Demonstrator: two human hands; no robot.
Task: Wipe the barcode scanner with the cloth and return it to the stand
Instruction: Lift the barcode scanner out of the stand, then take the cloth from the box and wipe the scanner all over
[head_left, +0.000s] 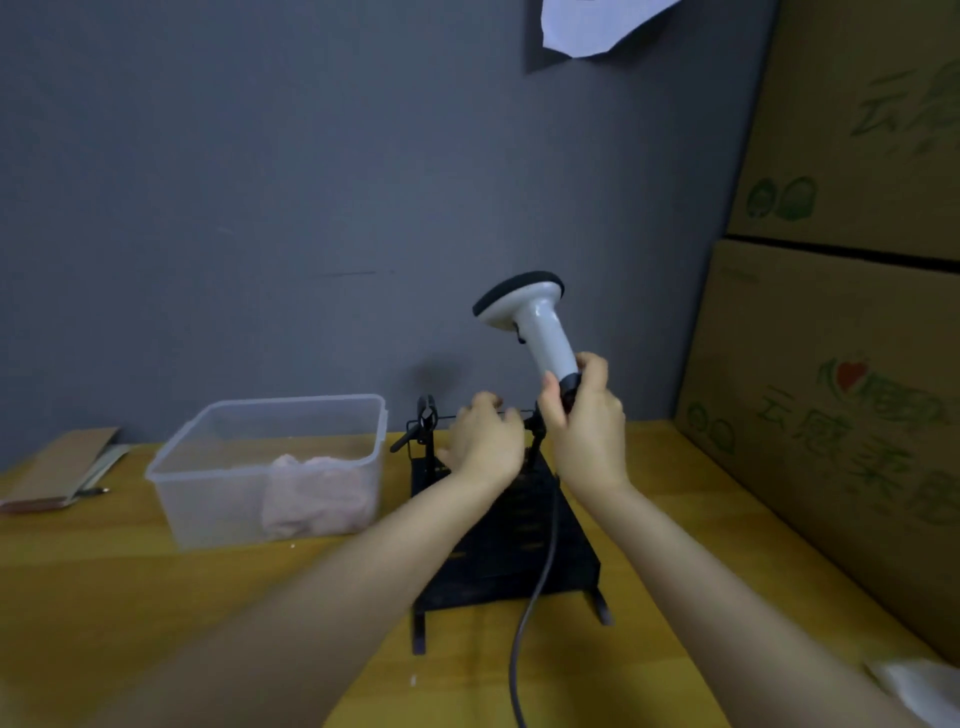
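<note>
My right hand (587, 421) grips the lower end of the handle of a white barcode scanner (535, 322) with a black-rimmed head, held upright above the black stand (498, 545). Its dark cable (540, 582) runs down over the stand toward me. My left hand (485, 441) hovers over the stand's top bar, fingers loosely curled and holding nothing. A pale pink cloth (317, 493) lies inside a clear plastic tub (223, 431) to the left of the stand.
The wooden table (156, 597) carries flat cardboard pieces and a pen (62, 473) at far left. Stacked cardboard boxes (841, 364) wall off the right side. A white sheet (914, 686) lies at the near right corner. A grey wall stands behind.
</note>
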